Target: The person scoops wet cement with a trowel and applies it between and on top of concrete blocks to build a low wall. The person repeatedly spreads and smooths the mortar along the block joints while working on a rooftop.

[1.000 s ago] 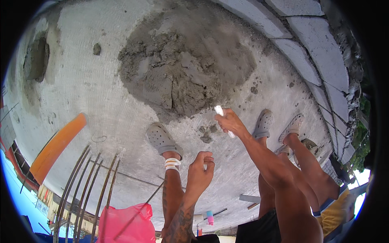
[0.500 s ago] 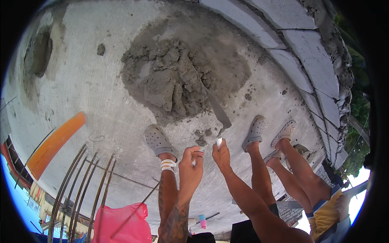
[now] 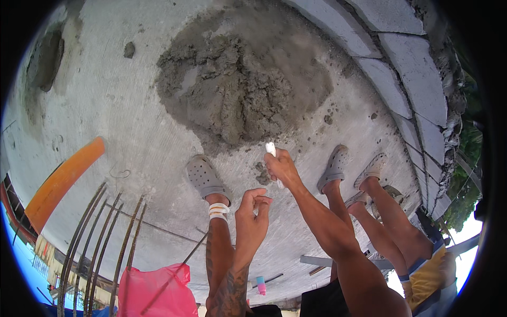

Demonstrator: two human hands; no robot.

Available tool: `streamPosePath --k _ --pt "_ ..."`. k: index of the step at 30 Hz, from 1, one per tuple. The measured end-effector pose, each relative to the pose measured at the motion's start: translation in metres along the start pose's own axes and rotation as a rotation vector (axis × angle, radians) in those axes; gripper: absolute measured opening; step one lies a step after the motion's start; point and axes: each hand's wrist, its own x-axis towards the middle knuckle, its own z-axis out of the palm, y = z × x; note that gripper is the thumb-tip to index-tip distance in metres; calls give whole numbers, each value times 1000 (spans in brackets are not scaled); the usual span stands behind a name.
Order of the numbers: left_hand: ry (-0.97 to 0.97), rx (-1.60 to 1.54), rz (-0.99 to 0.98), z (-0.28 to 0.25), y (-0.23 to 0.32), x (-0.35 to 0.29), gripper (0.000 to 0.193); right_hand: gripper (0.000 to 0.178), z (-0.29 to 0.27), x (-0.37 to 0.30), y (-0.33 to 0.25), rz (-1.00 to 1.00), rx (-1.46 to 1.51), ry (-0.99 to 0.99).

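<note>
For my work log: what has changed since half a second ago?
The right hand, gripping the white handle, moved forward toward the mortar pile; the blade is no longer visible. The pile's surface is reshaped. The left hand and left shoe stayed nearly in place.

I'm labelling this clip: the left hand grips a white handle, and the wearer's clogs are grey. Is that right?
Wrong hand: the head view shows the right hand gripping the white handle. The wearer's clogs are indeed grey.

rough mortar [image 3: 227, 98], plastic bag [image 3: 145, 289]
</note>
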Motion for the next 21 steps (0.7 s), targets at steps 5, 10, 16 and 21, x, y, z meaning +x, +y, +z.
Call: streamPosePath --k 5,10,16,21 --pt "-19 -89 12 4 2 1 21 27 -11 -24 -33 -561 -313 383" --pt "-55 -66 12 6 9 5 21 34 9 37 -39 -692 -526 656" --pt "-104 -67 27 8 14 -1 20 22 -96 -68 45 -142 -390 416" --pt "-173 2 70 18 12 -12 22 31 -82 -8 -4 167 -256 307"
